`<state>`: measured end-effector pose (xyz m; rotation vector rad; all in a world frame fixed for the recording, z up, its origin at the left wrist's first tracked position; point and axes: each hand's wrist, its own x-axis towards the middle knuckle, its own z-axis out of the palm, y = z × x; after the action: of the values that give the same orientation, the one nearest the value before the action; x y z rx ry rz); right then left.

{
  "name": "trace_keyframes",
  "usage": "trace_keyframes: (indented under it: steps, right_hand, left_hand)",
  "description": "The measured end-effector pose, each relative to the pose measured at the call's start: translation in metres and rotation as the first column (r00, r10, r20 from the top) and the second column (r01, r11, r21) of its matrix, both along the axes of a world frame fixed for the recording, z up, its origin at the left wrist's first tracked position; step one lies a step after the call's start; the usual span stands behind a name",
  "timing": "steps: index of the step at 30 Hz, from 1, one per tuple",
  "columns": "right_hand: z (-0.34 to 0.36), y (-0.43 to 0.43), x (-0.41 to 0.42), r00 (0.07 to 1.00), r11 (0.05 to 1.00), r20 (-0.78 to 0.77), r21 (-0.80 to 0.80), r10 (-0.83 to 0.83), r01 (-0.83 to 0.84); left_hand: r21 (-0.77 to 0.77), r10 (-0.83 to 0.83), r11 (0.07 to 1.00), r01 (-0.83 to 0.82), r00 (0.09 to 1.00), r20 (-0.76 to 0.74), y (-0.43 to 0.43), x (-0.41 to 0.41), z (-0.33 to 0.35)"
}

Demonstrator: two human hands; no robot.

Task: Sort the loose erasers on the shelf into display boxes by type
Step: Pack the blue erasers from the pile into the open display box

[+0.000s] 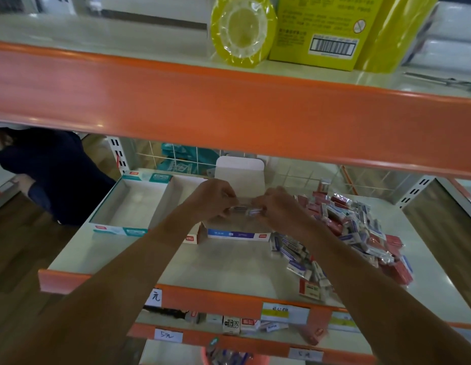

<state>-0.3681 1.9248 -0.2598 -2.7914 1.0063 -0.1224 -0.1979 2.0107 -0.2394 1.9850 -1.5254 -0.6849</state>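
Erasers (355, 233) lie heaped on the right of the shelf (223, 262), beside the blue-fronted display box (237, 234); a teal-edged box (118, 230) stands to its left. My left hand (216, 198) and right hand (279, 204) pinch a short wrapped row (246, 209). I judge the slick wrapping could let it buckle and spill, or land in the wrong box. It spans between both hands, above the blue-fronted box.

A short row of wrapped erasers (246, 209) sits level, pinched between left hand (216, 198) and right hand (279, 206) above the blue-fronted display box (237, 234), white flap upright, with the empty teal-trimmed display box (131, 204) at its 9 o'clock and the jumbled red-and-blue eraser pile (360, 233) at 3 o'clock.
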Motion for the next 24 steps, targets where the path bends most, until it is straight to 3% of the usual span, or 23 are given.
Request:
trace_keyframes:
  steps: [11,18,24]
  right_hand:
    - [-0.002,0.004,0.003,0.989,0.984,-0.147,-0.177,0.006,-0.033]
    - [-0.006,0.006,0.006,0.992,0.977,-0.127,-0.215,-0.028,0.000]
    - [-0.007,0.006,0.006,0.993,0.978,-0.111,-0.207,-0.027,0.003]
  left_hand:
    - [-0.025,-0.035,0.999,0.043,0.968,0.249,-0.005,-0.007,-0.015]
    - [-0.062,-0.056,0.992,0.106,0.839,0.541,-0.008,-0.018,-0.025]
    - [-0.112,-0.017,0.988,0.106,0.797,0.604,-0.005,-0.018,-0.032]
